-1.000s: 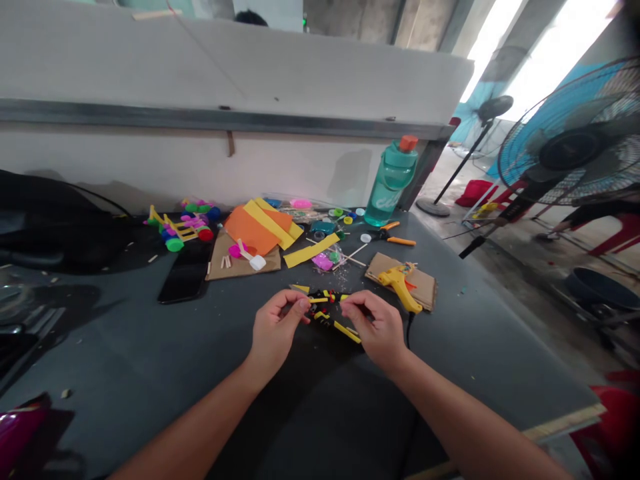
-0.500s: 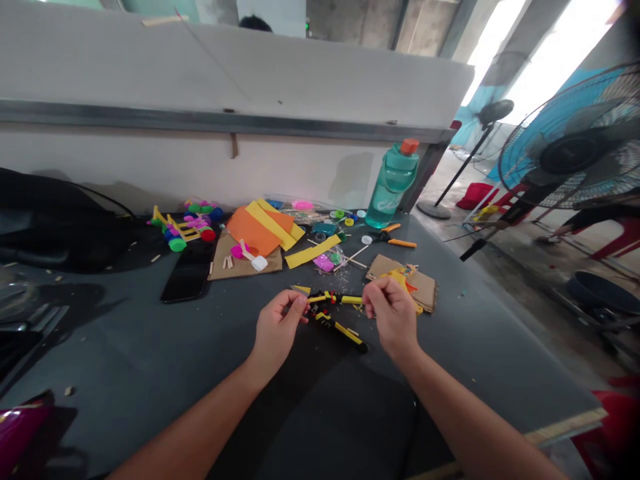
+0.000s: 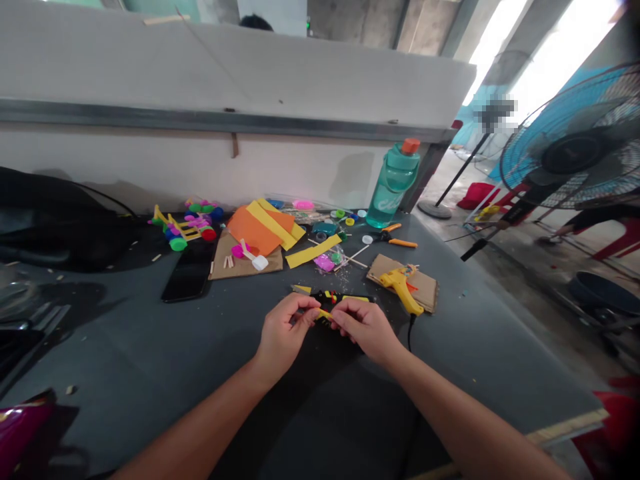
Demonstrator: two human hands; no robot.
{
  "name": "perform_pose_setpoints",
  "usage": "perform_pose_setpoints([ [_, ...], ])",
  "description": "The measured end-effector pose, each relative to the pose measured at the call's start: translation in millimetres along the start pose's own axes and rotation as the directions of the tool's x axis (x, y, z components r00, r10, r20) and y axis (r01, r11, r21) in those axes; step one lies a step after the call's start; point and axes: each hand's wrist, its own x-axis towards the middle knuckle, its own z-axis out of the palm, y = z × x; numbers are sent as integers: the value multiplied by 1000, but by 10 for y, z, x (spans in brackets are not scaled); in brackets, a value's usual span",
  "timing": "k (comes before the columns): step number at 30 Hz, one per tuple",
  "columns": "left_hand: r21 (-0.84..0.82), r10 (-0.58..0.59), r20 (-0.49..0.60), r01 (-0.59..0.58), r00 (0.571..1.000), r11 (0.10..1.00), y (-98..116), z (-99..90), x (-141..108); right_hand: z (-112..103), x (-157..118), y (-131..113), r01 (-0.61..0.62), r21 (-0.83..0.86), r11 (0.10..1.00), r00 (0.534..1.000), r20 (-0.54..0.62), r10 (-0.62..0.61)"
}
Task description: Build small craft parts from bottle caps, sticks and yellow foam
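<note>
My left hand (image 3: 284,330) pinches one end of a small yellow strip (image 3: 324,313), thumb against fingers. At the strip's other end the fingertips of my right hand (image 3: 364,328) are closed too, close to the left ones. The strip is mostly covered by the fingers, so its material cannot be made out. Just behind and below the hands lie black-and-yellow pliers (image 3: 357,299) on the dark table, partly hidden. Beside their tip is a small yellow triangular scrap (image 3: 302,289). To the right, a yellow glue gun (image 3: 401,285) rests on a piece of cardboard (image 3: 426,287).
Orange sheets (image 3: 255,230), a yellow strip of sheet (image 3: 313,252) and bottle caps lie at the back. A teal bottle (image 3: 393,187) stands near orange-handled pliers (image 3: 401,242). Leftward are a phone (image 3: 184,275) and a colourful wheeled model (image 3: 187,227). A fan (image 3: 570,147) stands off the table.
My right hand has moved left and lower to meet my left hand, uncovering the glue gun. My left hand has shifted slightly right and down. The yellow strip now shows between both hands.
</note>
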Motion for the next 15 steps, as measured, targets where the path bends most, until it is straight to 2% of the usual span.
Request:
perform_pose_setpoints([
  [3, -88, -111, -16, 109, 994, 990, 16, 21, 4, 7, -9, 17, 46, -58, 997, 997, -56, -49],
  [5, -138, -170, 11, 170, 985, 976, 32, 47, 5, 18, -15, 22, 77, -89, 993, 991, -105, -87],
  [9, -227, -221, 64, 230, 973, 946, 67, 105, -2, 68, -39, 15, 118, -190, 975, 976, -160, -150],
  [15, -362, -278, 70, 285, 958, 888, 91, 144, -9, 119, -66, 4, 185, -238, 954, 978, -54, -203],
])
